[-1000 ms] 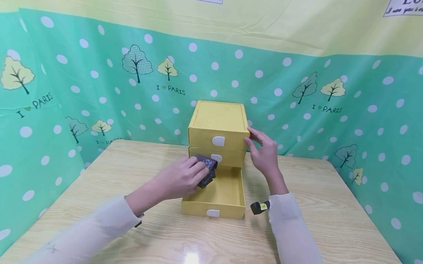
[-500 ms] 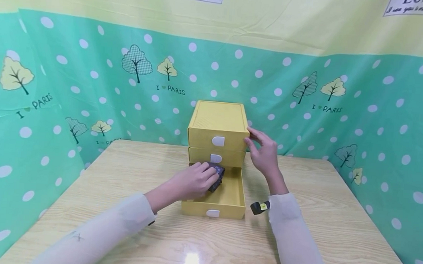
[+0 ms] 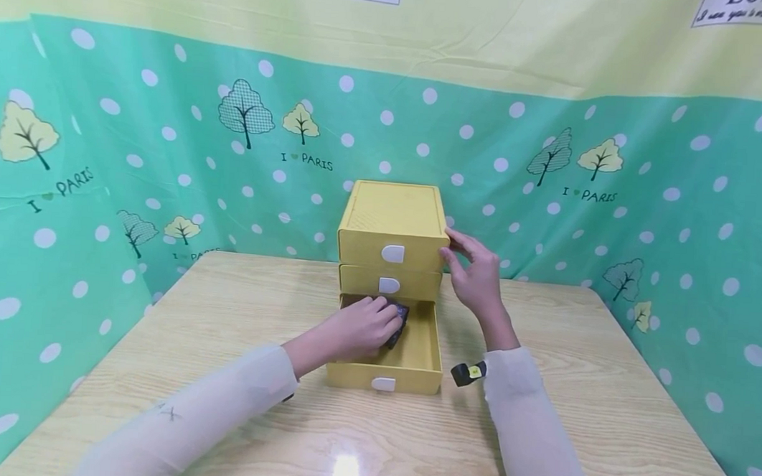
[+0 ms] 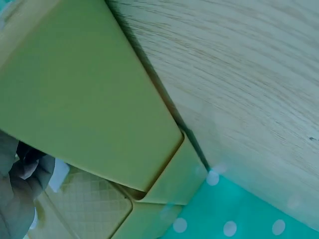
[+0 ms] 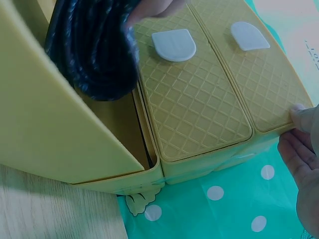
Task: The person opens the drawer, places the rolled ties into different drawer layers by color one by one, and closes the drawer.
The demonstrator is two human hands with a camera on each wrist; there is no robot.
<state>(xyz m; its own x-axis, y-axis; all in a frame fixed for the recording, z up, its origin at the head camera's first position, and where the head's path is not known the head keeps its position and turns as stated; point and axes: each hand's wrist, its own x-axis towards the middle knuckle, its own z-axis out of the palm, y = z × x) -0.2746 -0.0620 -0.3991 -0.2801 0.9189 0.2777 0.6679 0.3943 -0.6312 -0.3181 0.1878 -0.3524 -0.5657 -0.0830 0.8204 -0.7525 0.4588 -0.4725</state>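
At the centre of the pale wooden surface, a small yellow plastic three-drawer cabinet is standing, its two upper drawers closed and its yellow bottom drawer pulled out toward 6 o'clock. The left hand is reaching into that open drawer from 7 o'clock, its grip clenched around a dark blue patterned folded cloth, which is lying inside the drawer toward its rear left, partly covered by the fingers. In the right wrist view the cloth is showing bunched against the drawer's inner wall, just below the middle drawer's white tab handle. The right hand is resting at 3 o'clock of the cabinet, its grip released, with straight fingertips touching the top drawer's right front corner. A green polka-dot backdrop is enclosing the surface.
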